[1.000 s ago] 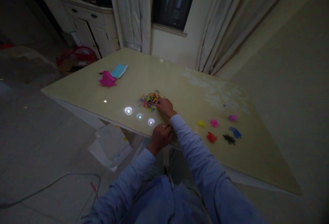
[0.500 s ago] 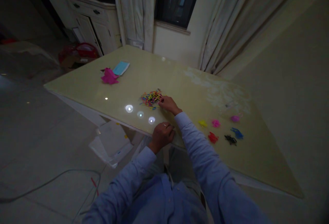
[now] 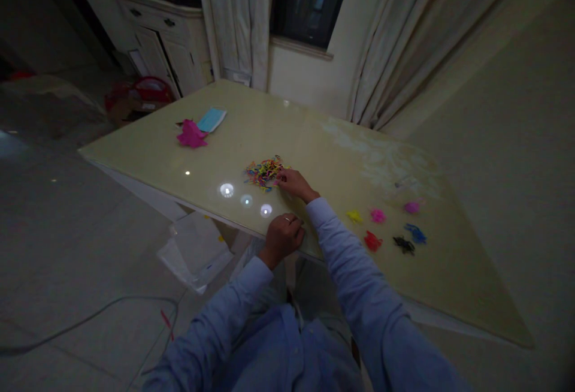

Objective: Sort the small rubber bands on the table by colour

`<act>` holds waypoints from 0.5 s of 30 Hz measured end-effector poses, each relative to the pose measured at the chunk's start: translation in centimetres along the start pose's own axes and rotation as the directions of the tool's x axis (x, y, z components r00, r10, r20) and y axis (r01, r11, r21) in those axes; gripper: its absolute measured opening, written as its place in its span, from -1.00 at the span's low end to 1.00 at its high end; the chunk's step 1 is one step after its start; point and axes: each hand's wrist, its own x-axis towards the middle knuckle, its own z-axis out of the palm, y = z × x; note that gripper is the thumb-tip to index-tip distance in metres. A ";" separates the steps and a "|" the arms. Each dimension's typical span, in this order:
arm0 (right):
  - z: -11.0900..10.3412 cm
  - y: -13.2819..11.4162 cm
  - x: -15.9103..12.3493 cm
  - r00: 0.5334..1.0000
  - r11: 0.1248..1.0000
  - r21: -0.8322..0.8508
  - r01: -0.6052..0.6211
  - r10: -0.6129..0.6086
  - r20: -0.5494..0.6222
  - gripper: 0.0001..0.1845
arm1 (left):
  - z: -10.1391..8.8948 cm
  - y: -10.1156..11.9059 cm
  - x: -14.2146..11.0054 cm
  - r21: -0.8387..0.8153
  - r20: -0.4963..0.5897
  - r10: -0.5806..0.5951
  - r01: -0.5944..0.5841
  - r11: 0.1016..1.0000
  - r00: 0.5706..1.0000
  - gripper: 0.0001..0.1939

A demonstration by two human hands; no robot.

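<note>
A mixed pile of small coloured rubber bands [image 3: 263, 172] lies in the middle of the table. My right hand [image 3: 294, 183] reaches in from the right, fingertips pinched together at the pile's right edge. Whatever is between those fingertips is too small to make out. My left hand [image 3: 284, 236] rests on the near table edge with curled fingers, and its grip is hidden. Sorted clumps lie to the right: yellow [image 3: 354, 216], pink [image 3: 378, 216], purple [image 3: 411, 207], red [image 3: 372, 241], black [image 3: 403, 245] and blue [image 3: 415, 234].
A crumpled magenta wrapper [image 3: 191, 134] and a light blue face mask [image 3: 212, 120] lie on the far left of the glossy table [image 3: 287, 128]. A clear plastic piece [image 3: 406, 183] is near the purple clump. White papers [image 3: 195, 251] and a cable [image 3: 121, 299] are on the floor.
Almost nothing has moved. My right hand stays at the pile's right edge with a slight shift of the fingers, and my left hand keeps its place.
</note>
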 end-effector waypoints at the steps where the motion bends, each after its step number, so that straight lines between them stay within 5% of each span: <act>1: 0.0 -0.2 0.1 1.000 1.000 -0.010 -0.004 0.004 0.004 -0.77 | 0.0 0.0 0.0 0.006 0.001 0.000 0.000 1.000 1.000 -0.90; 15: 0.8 -0.9 0.6 0.999 0.999 0.021 -0.029 0.029 0.020 -0.80 | 0.3 -0.2 -0.2 0.048 0.005 0.006 -0.006 0.999 1.000 -0.86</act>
